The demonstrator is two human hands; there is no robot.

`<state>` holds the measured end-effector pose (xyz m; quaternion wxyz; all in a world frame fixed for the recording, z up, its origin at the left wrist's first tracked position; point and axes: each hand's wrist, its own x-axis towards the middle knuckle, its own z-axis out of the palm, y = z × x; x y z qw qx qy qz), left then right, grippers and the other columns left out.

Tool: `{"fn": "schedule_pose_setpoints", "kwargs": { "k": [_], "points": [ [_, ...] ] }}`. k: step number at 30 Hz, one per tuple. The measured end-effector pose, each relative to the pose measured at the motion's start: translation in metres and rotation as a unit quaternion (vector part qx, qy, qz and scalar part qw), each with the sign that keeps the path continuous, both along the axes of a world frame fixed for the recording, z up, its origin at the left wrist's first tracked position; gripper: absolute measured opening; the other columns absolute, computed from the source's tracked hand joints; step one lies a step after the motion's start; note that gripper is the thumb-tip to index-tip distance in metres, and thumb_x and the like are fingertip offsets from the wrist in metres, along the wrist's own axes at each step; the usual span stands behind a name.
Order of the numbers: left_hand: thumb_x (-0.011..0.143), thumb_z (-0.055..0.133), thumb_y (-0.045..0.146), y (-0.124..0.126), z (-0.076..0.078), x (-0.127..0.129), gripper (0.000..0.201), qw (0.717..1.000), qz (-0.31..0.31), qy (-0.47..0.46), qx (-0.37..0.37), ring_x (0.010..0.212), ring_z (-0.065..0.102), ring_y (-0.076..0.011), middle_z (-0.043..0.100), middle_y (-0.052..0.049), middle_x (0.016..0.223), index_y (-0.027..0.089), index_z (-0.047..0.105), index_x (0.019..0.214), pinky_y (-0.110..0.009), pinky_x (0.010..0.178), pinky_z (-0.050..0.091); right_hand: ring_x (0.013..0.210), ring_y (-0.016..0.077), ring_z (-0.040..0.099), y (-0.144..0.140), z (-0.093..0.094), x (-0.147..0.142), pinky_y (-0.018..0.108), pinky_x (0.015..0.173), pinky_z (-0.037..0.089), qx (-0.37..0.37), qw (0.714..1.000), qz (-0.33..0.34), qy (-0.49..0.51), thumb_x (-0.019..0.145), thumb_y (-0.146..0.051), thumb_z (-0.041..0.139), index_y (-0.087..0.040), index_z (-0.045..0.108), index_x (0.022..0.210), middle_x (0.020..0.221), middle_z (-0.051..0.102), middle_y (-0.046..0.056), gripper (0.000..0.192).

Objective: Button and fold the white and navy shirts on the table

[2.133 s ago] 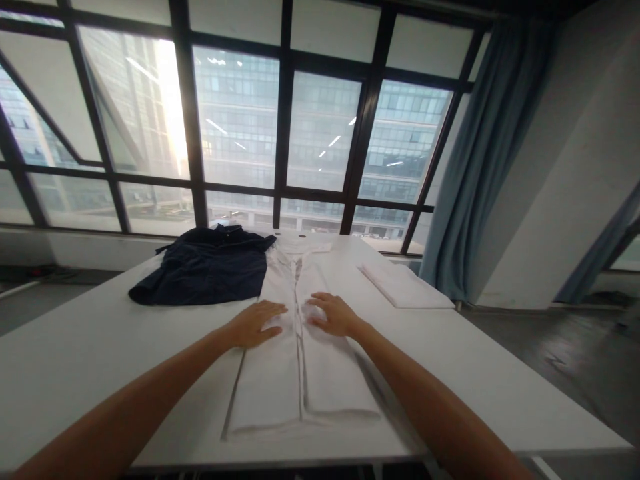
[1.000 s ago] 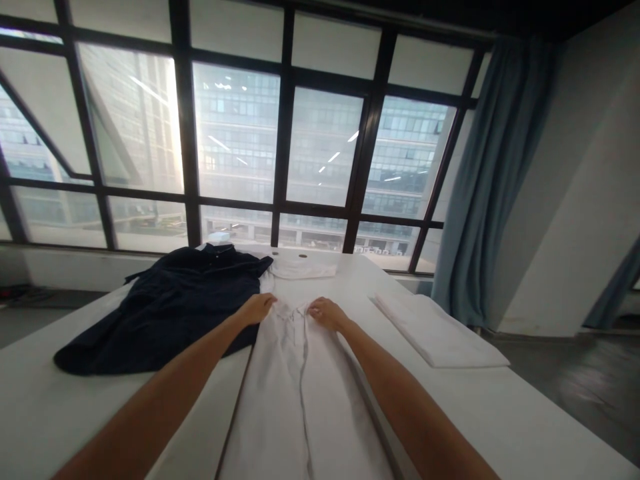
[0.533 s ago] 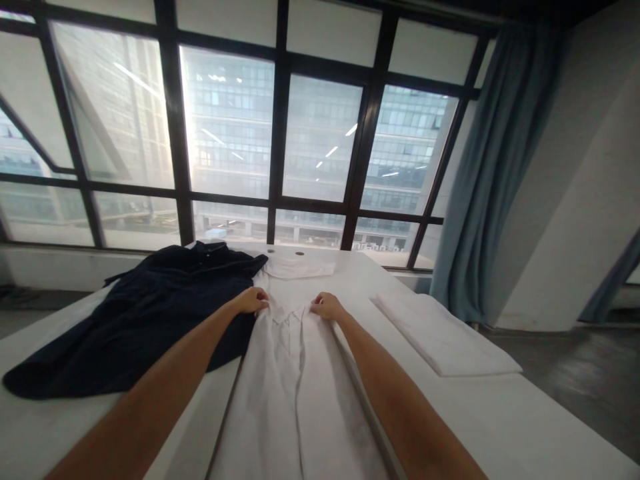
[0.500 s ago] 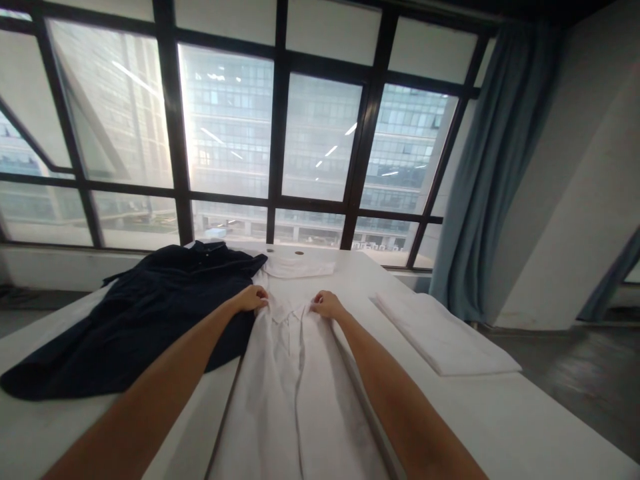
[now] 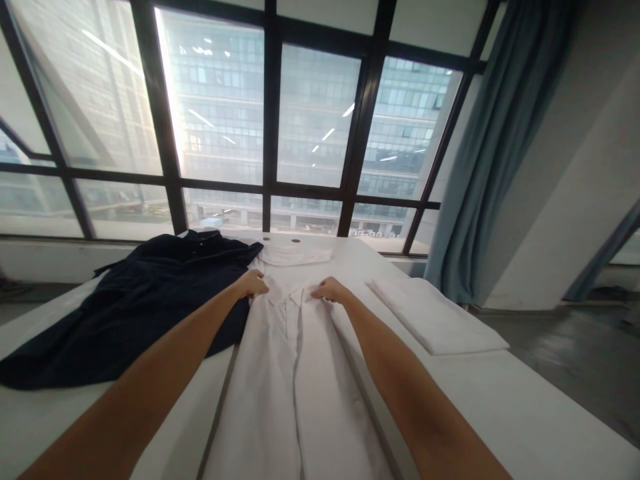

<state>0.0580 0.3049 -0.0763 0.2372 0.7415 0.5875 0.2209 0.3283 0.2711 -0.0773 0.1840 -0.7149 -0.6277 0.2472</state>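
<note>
A white shirt [image 5: 295,380] lies lengthwise on the white table [image 5: 500,407], folded into a narrow strip with its collar at the far end. My left hand [image 5: 253,284] is closed on the shirt's left shoulder beside the collar. My right hand [image 5: 329,290] is closed on the right shoulder. Both arms reach straight out over the shirt.
A dark navy shirt [image 5: 130,307] is spread on the table to the left, touching the white shirt's edge. A folded white garment [image 5: 437,323] lies at the right. Another folded white piece [image 5: 297,253] sits past the collar. Large windows and a blue curtain [image 5: 493,153] stand behind.
My hands slid from the shirt's middle up to its shoulders by the collar and closed on the fabric. My view moved closer to the table.
</note>
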Motion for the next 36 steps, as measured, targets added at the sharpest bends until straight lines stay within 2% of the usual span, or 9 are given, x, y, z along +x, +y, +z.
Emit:
{"fn": "schedule_pose_setpoints", "kwargs": {
  "k": [4,8,10,12,17,20,24,29,36],
  "points": [
    [0.074,0.065,0.021,0.007,0.024,0.018,0.043,0.993,0.062,-0.011,0.099,0.099,0.063,-0.0253,0.067,-0.012,0.102,0.012,0.054,0.114,-0.032,0.084,0.049,0.075,0.0187,0.067,0.012,0.021,-0.008,0.023,0.064,0.048,0.138,0.988,-0.062,-0.016,0.071,-0.025,0.068,-0.011,0.067,0.097,0.081,0.07,0.007,0.029],
    [0.086,0.052,0.023,0.007,0.037,0.032,0.051,0.964,0.125,-0.008,0.233,0.125,0.048,-0.0262,0.052,-0.02,0.131,0.008,0.039,0.133,-0.035,0.102,0.038,0.115,0.0251,0.056,0.014,0.038,-0.019,0.028,0.091,0.044,0.224,0.969,-0.087,-0.053,0.081,-0.033,0.06,-0.004,0.037,0.139,0.127,0.057,0.021,0.069],
    [0.089,0.048,0.027,-0.001,0.029,0.032,0.055,0.967,0.117,0.054,0.219,0.135,0.035,-0.0288,0.038,-0.024,0.144,0.005,0.033,0.138,-0.04,0.107,0.032,0.125,0.0272,0.048,0.004,0.033,-0.022,0.031,0.099,0.04,0.197,0.975,-0.031,-0.098,0.082,-0.039,0.059,-0.002,0.029,0.143,0.137,0.047,0.023,0.077],
    [0.092,0.041,0.035,-0.017,0.011,0.027,0.055,0.974,0.061,0.149,0.161,0.14,0.025,-0.0323,0.028,-0.025,0.149,0.006,0.033,0.139,-0.049,0.109,0.026,0.129,0.0265,0.043,-0.013,0.018,-0.023,0.032,0.104,0.035,0.165,0.974,0.055,-0.147,0.085,-0.041,0.056,-0.006,0.035,0.142,0.141,0.043,0.02,0.07],
    [0.093,0.032,0.049,-0.074,-0.034,0.014,0.059,0.96,-0.082,0.257,0.073,0.139,0.025,-0.0347,0.03,-0.023,0.15,0.012,0.04,0.137,-0.056,0.106,0.026,0.135,0.026,0.035,-0.068,-0.023,-0.022,0.04,0.107,0.031,0.13,0.945,0.23,-0.196,0.091,-0.049,0.043,-0.02,0.046,0.136,0.146,0.04,0.012,0.054],
    [0.094,0.023,0.053,-0.094,-0.044,0.016,0.067,0.956,-0.104,0.264,0.077,0.142,0.018,-0.0347,0.02,-0.022,0.153,0.009,0.03,0.144,-0.055,0.108,0.023,0.14,0.0311,0.021,-0.087,-0.032,-0.028,0.053,0.108,0.023,0.106,0.944,0.23,-0.211,0.093,-0.055,0.031,-0.021,0.035,0.144,0.153,0.028,0.013,0.062],
    [0.094,0.02,0.052,-0.087,-0.043,0.025,0.068,0.954,-0.104,0.27,0.075,0.142,0.014,-0.0342,0.017,-0.02,0.155,0.009,0.026,0.147,-0.057,0.108,0.02,0.143,0.0345,0.01,-0.085,-0.033,-0.036,0.059,0.108,0.012,0.062,0.953,0.195,-0.225,0.093,-0.061,0.021,-0.019,0.02,0.151,0.157,0.013,0.014,0.072],
    [0.094,0.024,0.049,-0.078,-0.038,0.028,0.064,0.948,-0.087,0.282,0.119,0.142,0.018,-0.034,0.022,-0.019,0.153,0.011,0.031,0.146,-0.058,0.109,0.014,0.142,0.0334,0.013,-0.073,-0.031,-0.037,0.057,0.11,0.009,0.094,0.947,0.18,-0.249,0.093,-0.06,0.022,-0.021,0.027,0.149,0.156,0.018,0.014,0.069],
    [0.095,0.022,0.052,-0.14,-0.046,0.028,0.064,0.943,-0.15,0.245,0.169,0.143,0.019,-0.0266,0.026,-0.014,0.153,0.014,0.032,0.146,-0.047,0.114,0.014,0.142,0.0308,0.017,-0.12,-0.031,-0.038,0.053,0.111,0.013,0.118,0.947,0.185,-0.237,0.095,-0.056,0.019,-0.022,0.032,0.147,0.155,0.022,0.01,0.063]
  ]
}}
